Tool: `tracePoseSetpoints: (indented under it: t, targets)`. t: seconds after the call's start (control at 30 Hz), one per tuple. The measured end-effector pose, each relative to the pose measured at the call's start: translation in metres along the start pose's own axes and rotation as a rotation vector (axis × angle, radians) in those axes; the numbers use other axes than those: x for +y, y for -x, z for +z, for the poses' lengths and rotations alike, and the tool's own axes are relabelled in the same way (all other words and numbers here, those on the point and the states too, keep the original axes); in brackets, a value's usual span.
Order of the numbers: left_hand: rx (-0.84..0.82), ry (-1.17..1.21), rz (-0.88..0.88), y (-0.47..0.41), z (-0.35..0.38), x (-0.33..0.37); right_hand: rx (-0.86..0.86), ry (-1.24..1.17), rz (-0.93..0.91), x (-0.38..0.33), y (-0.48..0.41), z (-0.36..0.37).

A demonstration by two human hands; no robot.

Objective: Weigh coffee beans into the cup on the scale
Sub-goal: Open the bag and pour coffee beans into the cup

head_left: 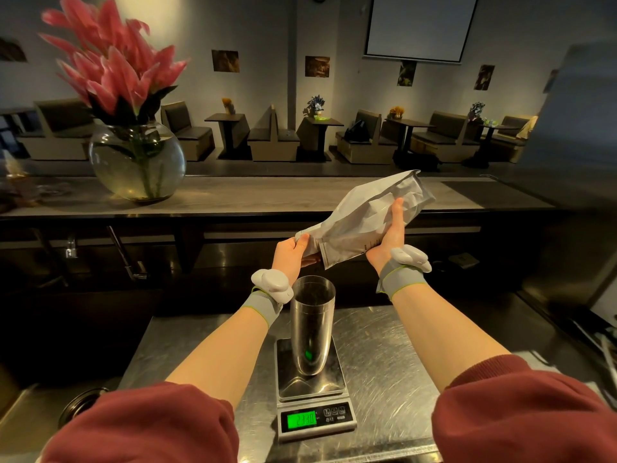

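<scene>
Above the scale (312,389) I see both of my hands holding a pale grey bag (367,217), tilted so its mouth end points down and left, toward the cup (312,325). My left hand (289,253) pinches the bag's lower end, its fingers (302,242) closed on the crumpled mouth just over the cup's rim. My right hand (389,235) grips the bag's body from below, thumb pressed up along the foil, fingers wrapped behind it out of sight — so that hand is closed on the bag too.

The cup is a tall steel tumbler standing upright on the scale's shiny platform, near its middle. Its inside looks dark; I cannot tell whether beans lie in it. No beans are visible falling from the bag. The scale sits on a brushed steel tabletop (384,362), and its green display (301,420) at the front edge is lit, with digits too blurred for me to read surely.

Both wrists wear grey straps carrying white sensor pods, and maroon sleeves are pushed up to the elbows. Beyond the scale, far left on the bar shelf, stands a round glass vase (137,162) of pink flowers.
</scene>
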State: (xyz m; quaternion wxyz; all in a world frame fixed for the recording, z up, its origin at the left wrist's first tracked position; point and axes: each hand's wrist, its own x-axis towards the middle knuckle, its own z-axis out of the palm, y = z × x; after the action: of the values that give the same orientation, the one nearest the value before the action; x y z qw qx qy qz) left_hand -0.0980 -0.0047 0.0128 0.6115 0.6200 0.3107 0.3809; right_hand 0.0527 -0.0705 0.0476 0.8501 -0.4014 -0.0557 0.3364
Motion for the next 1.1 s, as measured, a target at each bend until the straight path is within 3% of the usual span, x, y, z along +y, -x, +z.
tracePoseSetpoints:
  t: [1.1]
  targets:
    - [-0.007,-0.010,0.003,-0.0010,-0.0013,0.0000,0.027,0.067,0.032,-0.0006,-0.0015,0.0022]
